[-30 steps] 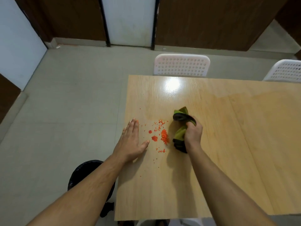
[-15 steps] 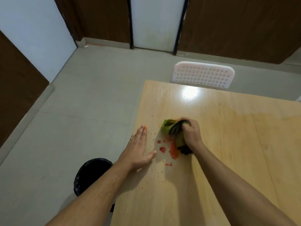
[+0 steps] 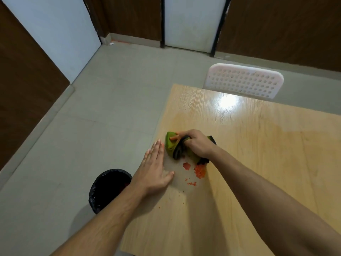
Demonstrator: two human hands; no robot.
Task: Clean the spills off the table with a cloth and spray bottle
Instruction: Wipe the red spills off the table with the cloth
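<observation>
Wood-grain laminate runs bare along the near part of the table [image 3: 184, 228], and both of our forearms cross it toward the left edge. We note the left hand [image 3: 154, 172] lying flat and spread, fingers together and thumb out, empty, right at that edge — by our reading it serves as a stop, or a catch, for what the cloth pushes over. Below and left of it a black-lined bin [image 3: 108, 187] stands on the floor, just beside the table, which we judge explains why the debris is being worked toward this side. Just right of the left thumb lie the orange crumbs [image 3: 199, 171]: one dense heap, a smaller clump, and loose specks trailing toward us.

Beyond the crumbs the right hand [image 3: 197, 145] is clenched round the green cloth [image 3: 172, 145], bunched with a dark band showing, pressed on the tabletop close to the left fingertips. The two hands are near each other but not touching.

Room for moving — the corridor between cloth and edge is short, so a hard stroke could scatter crumbs past the bin. To the right the tabletop lies wide and unobstructed. At the far edge a white perforated chair [image 3: 243, 80] is tucked in. No spray bottle is in view.
</observation>
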